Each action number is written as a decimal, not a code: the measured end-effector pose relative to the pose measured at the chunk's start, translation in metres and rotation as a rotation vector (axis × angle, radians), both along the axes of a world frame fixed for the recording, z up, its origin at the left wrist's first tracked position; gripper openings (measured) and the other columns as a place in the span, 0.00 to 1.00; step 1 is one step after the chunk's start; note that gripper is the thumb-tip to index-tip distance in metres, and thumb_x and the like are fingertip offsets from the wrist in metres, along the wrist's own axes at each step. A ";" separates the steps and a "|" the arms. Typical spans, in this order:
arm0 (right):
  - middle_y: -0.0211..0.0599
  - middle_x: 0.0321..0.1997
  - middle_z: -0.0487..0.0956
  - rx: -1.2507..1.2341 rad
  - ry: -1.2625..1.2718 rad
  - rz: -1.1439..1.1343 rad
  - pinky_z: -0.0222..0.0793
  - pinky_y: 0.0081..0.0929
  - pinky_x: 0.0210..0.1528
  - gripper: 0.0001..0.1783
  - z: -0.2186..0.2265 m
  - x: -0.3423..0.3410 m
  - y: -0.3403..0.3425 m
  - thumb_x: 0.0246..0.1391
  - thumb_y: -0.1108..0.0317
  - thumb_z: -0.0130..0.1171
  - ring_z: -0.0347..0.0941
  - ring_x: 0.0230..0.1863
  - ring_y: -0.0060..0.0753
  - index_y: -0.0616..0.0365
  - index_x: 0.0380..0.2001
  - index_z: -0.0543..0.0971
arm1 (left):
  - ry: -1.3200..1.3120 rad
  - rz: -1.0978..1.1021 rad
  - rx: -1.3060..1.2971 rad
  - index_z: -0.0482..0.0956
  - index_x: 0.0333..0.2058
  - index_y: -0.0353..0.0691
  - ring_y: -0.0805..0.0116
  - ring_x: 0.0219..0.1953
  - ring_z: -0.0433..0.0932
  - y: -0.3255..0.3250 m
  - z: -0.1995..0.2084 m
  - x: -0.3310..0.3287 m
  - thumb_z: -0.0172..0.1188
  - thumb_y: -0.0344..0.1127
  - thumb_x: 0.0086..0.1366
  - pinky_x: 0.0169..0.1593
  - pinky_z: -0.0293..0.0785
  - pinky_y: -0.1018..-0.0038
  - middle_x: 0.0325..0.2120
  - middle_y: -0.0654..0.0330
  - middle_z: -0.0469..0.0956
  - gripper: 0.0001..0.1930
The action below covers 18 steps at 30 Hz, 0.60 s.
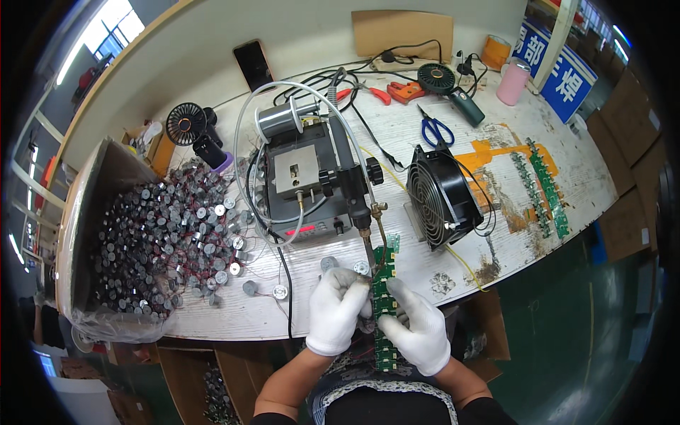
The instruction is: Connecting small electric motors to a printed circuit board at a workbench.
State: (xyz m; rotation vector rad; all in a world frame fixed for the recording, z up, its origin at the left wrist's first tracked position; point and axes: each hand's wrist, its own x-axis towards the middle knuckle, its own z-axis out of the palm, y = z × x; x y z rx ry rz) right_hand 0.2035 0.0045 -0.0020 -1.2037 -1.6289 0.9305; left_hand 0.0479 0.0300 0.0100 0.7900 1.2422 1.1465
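Observation:
Both my hands wear white gloves and meet at the table's front edge. My right hand (418, 327) grips a long green circuit board strip (384, 306) from its right side, thumb and fingers on the board. The strip points away from me, its near end beyond the table edge. On its left side my left hand (334, 312) is closed in a pinch close to the board; what its fingertips hold is too small to make out. Just above them the soldering iron (365, 230) hangs tip down from its stand. Small round motors (280, 291) lie left of my left hand.
Behind the hands stands a soldering machine (301, 205) with a solder wire spool (278, 122). Right of it are a black fan (440, 198), scissors (437, 130) and more board strips (545, 185). A large box (85, 234) spills a heap of motors with red wires at left.

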 end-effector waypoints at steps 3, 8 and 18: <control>0.43 0.40 0.80 -0.032 0.001 -0.015 0.72 0.22 0.31 0.32 0.001 -0.001 0.001 0.45 0.78 0.65 0.74 0.27 0.26 0.62 0.57 0.72 | 0.013 0.040 -0.008 0.70 0.34 0.32 0.78 0.20 0.71 0.001 0.000 0.003 0.57 0.28 0.64 0.26 0.67 0.81 0.23 0.62 0.73 0.06; 0.44 0.40 0.80 -0.054 0.030 -0.038 0.73 0.22 0.32 0.30 0.003 -0.002 0.001 0.45 0.78 0.65 0.75 0.27 0.27 0.63 0.55 0.74 | 0.071 0.050 0.037 0.70 0.34 0.31 0.78 0.22 0.72 0.000 -0.005 0.003 0.57 0.26 0.63 0.27 0.69 0.80 0.25 0.61 0.74 0.06; 0.43 0.32 0.78 0.027 -0.022 -0.050 0.71 0.27 0.34 0.21 0.010 -0.003 0.008 0.44 0.79 0.59 0.75 0.31 0.36 0.64 0.46 0.78 | 0.123 -0.046 0.131 0.73 0.39 0.32 0.79 0.31 0.74 -0.011 -0.018 -0.009 0.59 0.26 0.62 0.37 0.72 0.81 0.31 0.63 0.77 0.08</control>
